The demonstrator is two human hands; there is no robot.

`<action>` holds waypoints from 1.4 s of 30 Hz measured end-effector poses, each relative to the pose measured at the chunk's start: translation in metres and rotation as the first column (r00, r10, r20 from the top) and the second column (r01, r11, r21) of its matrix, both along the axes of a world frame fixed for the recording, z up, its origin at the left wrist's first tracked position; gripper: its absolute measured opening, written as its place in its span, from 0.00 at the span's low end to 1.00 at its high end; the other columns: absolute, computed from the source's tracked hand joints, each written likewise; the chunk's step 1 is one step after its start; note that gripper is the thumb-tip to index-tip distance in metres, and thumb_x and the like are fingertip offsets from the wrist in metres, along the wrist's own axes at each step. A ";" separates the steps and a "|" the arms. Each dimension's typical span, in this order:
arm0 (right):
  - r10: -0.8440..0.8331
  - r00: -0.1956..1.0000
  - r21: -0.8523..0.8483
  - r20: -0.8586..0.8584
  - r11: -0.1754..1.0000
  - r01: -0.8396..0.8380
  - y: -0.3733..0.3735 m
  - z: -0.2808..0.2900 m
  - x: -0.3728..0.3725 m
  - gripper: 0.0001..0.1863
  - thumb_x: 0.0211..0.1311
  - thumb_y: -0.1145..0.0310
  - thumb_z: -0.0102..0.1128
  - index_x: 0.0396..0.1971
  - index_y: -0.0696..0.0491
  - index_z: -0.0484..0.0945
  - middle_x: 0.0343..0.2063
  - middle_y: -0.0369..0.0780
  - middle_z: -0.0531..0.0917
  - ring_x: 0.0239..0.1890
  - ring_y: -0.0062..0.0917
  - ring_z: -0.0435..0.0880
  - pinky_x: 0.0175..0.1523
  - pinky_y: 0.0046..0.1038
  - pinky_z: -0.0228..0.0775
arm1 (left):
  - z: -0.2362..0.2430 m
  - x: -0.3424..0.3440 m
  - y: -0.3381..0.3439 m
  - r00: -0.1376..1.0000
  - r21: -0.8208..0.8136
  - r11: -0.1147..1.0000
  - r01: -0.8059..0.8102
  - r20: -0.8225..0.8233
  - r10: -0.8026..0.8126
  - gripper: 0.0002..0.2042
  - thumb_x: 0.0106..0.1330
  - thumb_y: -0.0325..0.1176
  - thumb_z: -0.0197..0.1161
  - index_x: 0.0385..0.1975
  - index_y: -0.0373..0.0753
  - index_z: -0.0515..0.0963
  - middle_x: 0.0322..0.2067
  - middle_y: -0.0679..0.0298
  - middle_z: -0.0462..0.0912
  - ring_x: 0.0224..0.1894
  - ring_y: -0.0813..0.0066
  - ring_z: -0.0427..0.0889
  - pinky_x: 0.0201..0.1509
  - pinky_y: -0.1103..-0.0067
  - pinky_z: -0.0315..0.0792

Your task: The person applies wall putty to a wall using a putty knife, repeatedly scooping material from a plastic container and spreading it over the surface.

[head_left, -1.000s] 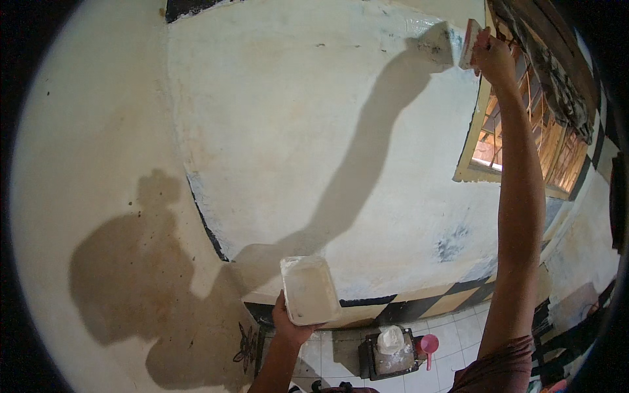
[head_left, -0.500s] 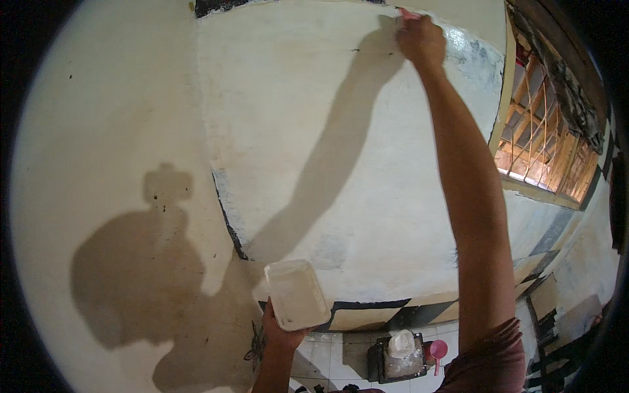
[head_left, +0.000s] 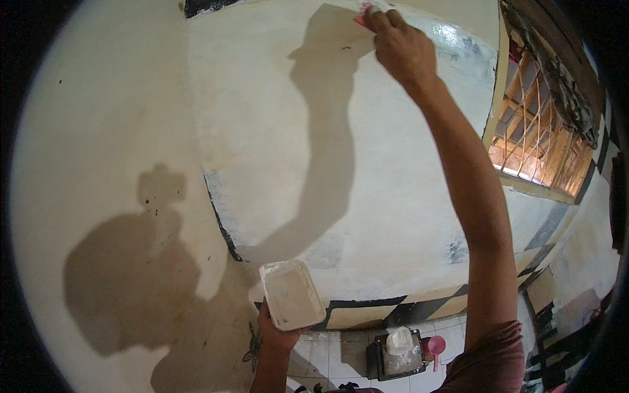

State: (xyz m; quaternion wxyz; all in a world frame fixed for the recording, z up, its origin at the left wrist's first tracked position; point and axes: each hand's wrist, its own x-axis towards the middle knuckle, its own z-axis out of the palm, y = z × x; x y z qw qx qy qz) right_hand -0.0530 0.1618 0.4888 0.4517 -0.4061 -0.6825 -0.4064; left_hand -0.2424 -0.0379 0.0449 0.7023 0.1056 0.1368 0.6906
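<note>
Pink tool (head_left: 362, 21), gripped by the right hand (head_left: 406, 57) at the far wall (head_left: 262, 124) (contact cannot be told), left of the window (head_left: 538, 124); nearer, the left hand (head_left: 278, 334) clasps a shallow tray (head_left: 292, 298), presumably supported low for easy reach.

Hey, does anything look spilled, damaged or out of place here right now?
Yes, two things. Low on the wall, below and left of the window, a blotchy dark patch stands out against the pale surface. Farther down, the dark stand has whitish smears on top, which look like spills or drips.
</note>
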 end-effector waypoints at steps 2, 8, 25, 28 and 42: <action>-0.076 0.990 0.253 0.116 0.966 0.045 0.030 0.013 0.044 0.17 0.59 0.73 0.55 0.50 0.53 0.75 0.38 0.42 0.81 0.39 0.45 0.83 0.43 0.43 0.78 | 0.004 0.009 0.007 1.000 0.000 1.000 0.022 0.017 -0.022 0.28 0.71 0.57 0.38 0.62 0.45 0.68 0.52 0.57 0.78 0.51 0.51 0.81 0.37 0.50 0.79; -0.096 0.930 0.202 0.355 0.979 0.024 0.079 -0.035 0.100 0.14 0.67 0.67 0.50 0.52 0.42 0.72 0.44 0.37 0.81 0.49 0.37 0.82 0.49 0.37 0.80 | 0.005 0.030 0.010 0.990 0.035 0.990 0.138 0.035 -0.140 0.29 0.71 0.56 0.38 0.63 0.45 0.67 0.56 0.57 0.75 0.56 0.51 0.77 0.46 0.48 0.76; 0.100 0.974 0.183 0.202 0.973 -0.138 0.044 0.001 0.080 0.12 0.66 0.61 0.52 0.49 0.41 0.74 0.41 0.40 0.81 0.41 0.39 0.84 0.41 0.39 0.80 | 0.001 0.047 0.010 0.996 -0.069 0.995 0.073 0.063 -0.069 0.26 0.71 0.53 0.40 0.61 0.44 0.69 0.54 0.59 0.77 0.53 0.53 0.79 0.46 0.51 0.78; -0.094 0.978 0.211 0.184 0.976 0.054 0.058 0.014 0.098 0.16 0.63 0.66 0.55 0.51 0.42 0.74 0.42 0.39 0.81 0.41 0.38 0.84 0.42 0.39 0.80 | -0.004 0.050 0.011 0.997 -0.015 0.997 0.076 0.033 -0.075 0.26 0.71 0.52 0.40 0.61 0.44 0.69 0.53 0.60 0.78 0.52 0.54 0.80 0.46 0.52 0.78; -0.098 0.980 0.080 0.176 0.993 0.085 0.038 0.006 0.093 0.23 0.55 0.80 0.51 0.51 0.48 0.76 0.39 0.41 0.81 0.43 0.40 0.82 0.45 0.41 0.77 | 0.000 0.052 0.004 0.999 -0.081 0.996 0.048 0.003 -0.048 0.27 0.71 0.54 0.40 0.60 0.45 0.70 0.54 0.59 0.77 0.54 0.54 0.79 0.48 0.49 0.76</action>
